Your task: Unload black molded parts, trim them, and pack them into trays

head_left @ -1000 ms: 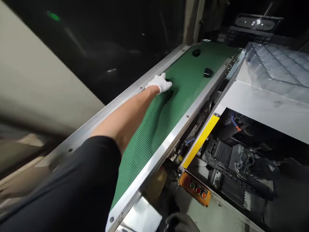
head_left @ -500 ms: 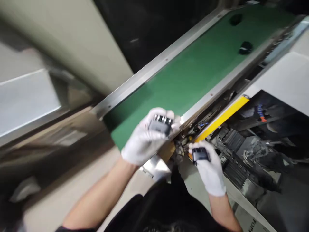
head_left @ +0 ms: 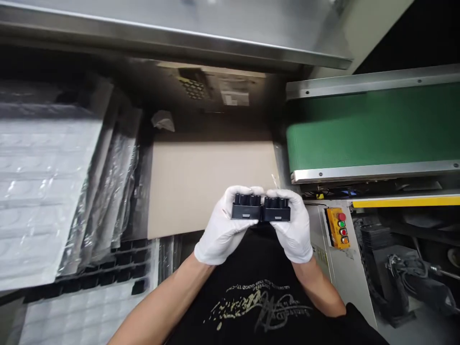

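Observation:
White gloves cover both of my hands. My left hand (head_left: pixel 221 230) is closed on a small black plastic block (head_left: pixel 246 212) with a row of dark, rounded pieces along its top and a pale mark on its front face. In my right hand (head_left: pixel 295 230) is a second block (head_left: pixel 276 213) that looks the same. I hold the two blocks side by side in front of my chest, their inner ends touching or nearly so. What the dark pieces are I cannot make out.
Below the hands' far side lies a brown cardboard sheet (head_left: pixel 212 177). Clear plastic trays (head_left: pixel 39 182) are stacked at left, above a tray of black parts (head_left: pixel 132 261). A green conveyor belt (head_left: pixel 377 127) runs along the right, near a yellow button box (head_left: pixel 338 228). A metal ledge (head_left: pixel 179 40) crosses the top.
My view has swung left from the conveyor to the cardboard and trays. My hands, apart before, have come together with a black block in each.

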Tool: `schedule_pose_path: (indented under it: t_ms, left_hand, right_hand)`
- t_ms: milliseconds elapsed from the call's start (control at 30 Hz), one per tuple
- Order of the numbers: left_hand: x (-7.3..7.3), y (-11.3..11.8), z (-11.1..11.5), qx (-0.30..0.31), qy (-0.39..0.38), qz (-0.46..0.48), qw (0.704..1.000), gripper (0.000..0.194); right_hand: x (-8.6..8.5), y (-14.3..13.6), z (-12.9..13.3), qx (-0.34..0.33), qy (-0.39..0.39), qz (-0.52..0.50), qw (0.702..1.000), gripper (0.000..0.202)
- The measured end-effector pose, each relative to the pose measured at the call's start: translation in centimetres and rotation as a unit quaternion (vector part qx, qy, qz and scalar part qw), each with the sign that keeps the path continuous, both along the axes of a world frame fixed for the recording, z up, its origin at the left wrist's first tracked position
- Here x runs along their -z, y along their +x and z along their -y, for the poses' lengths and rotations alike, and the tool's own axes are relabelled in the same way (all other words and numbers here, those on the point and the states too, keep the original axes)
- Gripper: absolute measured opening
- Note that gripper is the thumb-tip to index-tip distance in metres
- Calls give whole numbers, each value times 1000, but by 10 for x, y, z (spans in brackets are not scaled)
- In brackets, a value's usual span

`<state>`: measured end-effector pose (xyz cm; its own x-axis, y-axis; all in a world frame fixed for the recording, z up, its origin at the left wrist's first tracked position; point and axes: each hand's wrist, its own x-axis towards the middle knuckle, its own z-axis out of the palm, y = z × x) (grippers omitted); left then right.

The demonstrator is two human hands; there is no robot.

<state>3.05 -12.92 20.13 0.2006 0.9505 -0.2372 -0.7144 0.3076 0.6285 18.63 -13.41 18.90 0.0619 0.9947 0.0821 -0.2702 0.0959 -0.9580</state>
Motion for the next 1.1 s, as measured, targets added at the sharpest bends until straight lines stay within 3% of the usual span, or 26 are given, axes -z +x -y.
schedule_pose_path:
  t_ms: [167,400,700,867,967,1100]
  left_hand:
    - [12,-64,26,-55,11,-6,998,48]
    - [13,-110,41,-74,22,-1,997,51]
    - [12,-123,21,-15,36,-10,999,48]
    - [6,-125,3,-1,38,-71,997,45]
    - [-1,-123,-7,-58,96,-193,975,41]
    - [-6,-119,-22,-84,168,-287,939,60]
  right_hand:
    - [5,-61,13,-51,17,31,998,47]
    - [0,-105,22,-88,23,31,995,49]
    - [-3,-115,19,-38,2,40,998,48]
    - [-8,-119,10,5,31,135,990,46]
    - [-16,-130,-1,60,89,264,959,60]
    - [-21,-144,-20,77,195,409,888,78]
